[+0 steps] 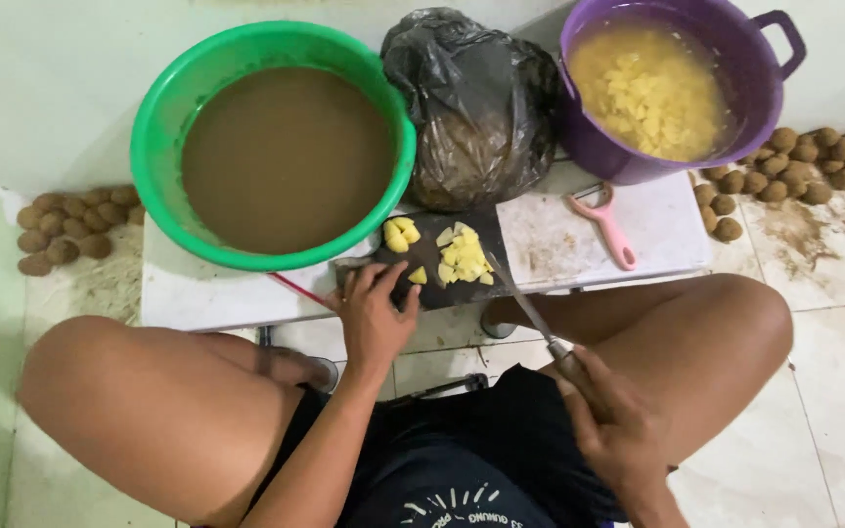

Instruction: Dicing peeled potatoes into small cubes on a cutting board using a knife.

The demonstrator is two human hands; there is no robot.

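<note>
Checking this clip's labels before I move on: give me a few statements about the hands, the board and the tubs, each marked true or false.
1. The right hand holds a knife. True.
2. The green basin holds clear water. False: its liquid is murky brown.
3. The left hand rests on the dark cutting board beside the yellow cut pieces. True.
4. The pink peeler lies inside the purple tub. False: it lies on the white surface in front of the tub.
5. The purple tub holds cut yellow pieces in water. True.
</note>
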